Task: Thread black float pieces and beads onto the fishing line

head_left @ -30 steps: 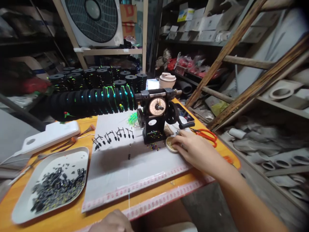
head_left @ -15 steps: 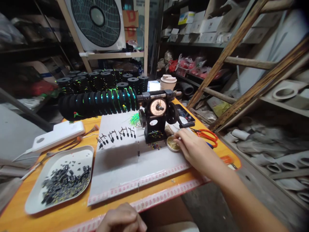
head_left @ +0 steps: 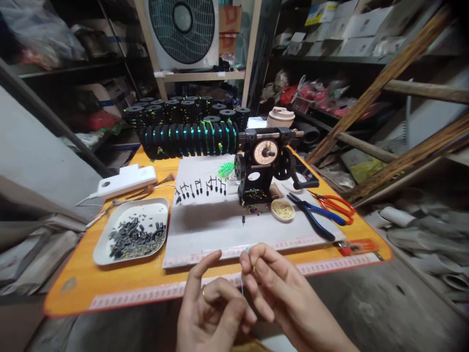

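Note:
My left hand (head_left: 216, 305) is at the bottom centre, index finger raised, thumb and other fingers curled together around something too small to make out. Beside it my right hand (head_left: 280, 288) pinches something tiny, with a thin light-blue line hanging by the fingertips. Beyond them a white board (head_left: 205, 234) carries a row of small black pieces (head_left: 200, 190), one black piece (head_left: 244, 220) lying apart, and a round dish (head_left: 282, 210) of gold bits. A black winding machine (head_left: 256, 171) with a dial holds a long black ribbed spool (head_left: 190, 140) wound with green and blue line.
On the left of the orange table (head_left: 76, 283) is a white tray (head_left: 106, 244) of small black parts, with a white power strip (head_left: 126, 182) behind it. Blue-handled pliers (head_left: 313, 220) and red-handled scissors (head_left: 339, 208) lie right. A wooden ladder (head_left: 384, 63) leans at the right.
My right hand has left the gold-bit dish and come back beside my left hand. My left hand has risen and its index finger has straightened. The view has shifted, uncovering the pliers.

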{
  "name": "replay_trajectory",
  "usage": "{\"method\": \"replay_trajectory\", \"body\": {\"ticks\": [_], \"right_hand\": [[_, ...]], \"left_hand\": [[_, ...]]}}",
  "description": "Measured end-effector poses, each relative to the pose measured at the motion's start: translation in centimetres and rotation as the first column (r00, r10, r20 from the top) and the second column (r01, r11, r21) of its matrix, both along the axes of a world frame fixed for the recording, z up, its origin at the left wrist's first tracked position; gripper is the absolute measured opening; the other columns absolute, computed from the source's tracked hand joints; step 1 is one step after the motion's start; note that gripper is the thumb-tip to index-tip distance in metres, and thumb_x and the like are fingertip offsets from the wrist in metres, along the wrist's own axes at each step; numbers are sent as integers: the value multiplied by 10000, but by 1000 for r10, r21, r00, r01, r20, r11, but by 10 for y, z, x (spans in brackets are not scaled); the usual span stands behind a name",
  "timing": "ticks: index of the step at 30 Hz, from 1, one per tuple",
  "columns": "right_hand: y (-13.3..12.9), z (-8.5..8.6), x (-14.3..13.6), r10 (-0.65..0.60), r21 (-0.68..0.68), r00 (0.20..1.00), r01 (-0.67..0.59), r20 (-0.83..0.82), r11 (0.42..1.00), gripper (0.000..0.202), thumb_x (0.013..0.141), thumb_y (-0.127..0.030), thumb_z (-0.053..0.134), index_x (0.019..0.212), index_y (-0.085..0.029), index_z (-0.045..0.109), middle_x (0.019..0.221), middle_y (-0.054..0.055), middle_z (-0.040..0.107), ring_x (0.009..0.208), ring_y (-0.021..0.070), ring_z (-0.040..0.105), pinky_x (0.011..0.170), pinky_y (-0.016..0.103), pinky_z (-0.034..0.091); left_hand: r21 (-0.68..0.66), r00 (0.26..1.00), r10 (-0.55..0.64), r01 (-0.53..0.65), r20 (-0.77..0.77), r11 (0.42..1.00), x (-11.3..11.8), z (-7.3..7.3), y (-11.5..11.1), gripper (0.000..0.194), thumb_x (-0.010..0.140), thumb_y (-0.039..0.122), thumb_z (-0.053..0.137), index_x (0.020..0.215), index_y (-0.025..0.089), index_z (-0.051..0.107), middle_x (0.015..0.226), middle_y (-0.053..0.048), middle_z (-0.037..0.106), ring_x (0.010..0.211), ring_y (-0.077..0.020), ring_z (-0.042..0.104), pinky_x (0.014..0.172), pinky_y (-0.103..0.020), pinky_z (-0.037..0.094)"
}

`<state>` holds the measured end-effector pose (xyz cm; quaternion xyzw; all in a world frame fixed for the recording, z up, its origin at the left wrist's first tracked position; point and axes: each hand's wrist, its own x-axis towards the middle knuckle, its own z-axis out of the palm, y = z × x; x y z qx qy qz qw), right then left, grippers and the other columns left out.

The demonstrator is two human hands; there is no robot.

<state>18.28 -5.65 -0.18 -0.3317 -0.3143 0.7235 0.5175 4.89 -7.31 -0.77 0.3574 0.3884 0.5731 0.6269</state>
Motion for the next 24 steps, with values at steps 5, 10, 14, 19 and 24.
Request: {"method": "replay_trajectory", "body": {"ticks": [5,10,14,19,24], "right_hand": [[-8,5,-9,-47,-31,999,46,-20,998,256,922,-431,716,934,-193,621,709,-53,546,479,19,405,524,176,422],[-11,2,-12,-43,-64,998,46,50,997,277,925,-455,703,950,-188,633,529,-107,373,443,27,261,433,151,234],[-12,-4,-15,-64,-52,996,67,59,996,270,913,-429,720,872,-187,606,532,-102,399,423,23,277,421,157,229],[-11,-4,-19,-74,-80,995,79,73,994,334,880,-442,749,796,-179,560,675,-55,526,416,4,322,413,158,223],[-10,2,-21,-89,-58,989,96,116,994,364,871,-450,755,756,-168,555,765,-22,574,444,11,388,437,165,296]], "left_hand": [[-52,999,-32,32,-6,998,-7,3,-2,529,841,341,784,1298,235,540,602,30,669,525,-129,646,506,-187,496],[-61,998,-56,59,42,996,-6,8,-6,531,832,328,800,1287,237,542,598,35,683,539,-124,663,545,-188,512],[-86,993,-21,30,114,996,1,9,-8,540,813,309,825,1277,258,553,592,55,690,528,-84,644,570,-160,508],[-70,989,1,9,147,997,2,7,-8,566,803,306,833,1295,276,554,598,63,695,516,-82,639,579,-175,521],[-18,995,-41,43,91,999,-5,6,-6,509,861,277,774,1315,262,543,623,49,693,542,-114,667,587,-210,551]]}}
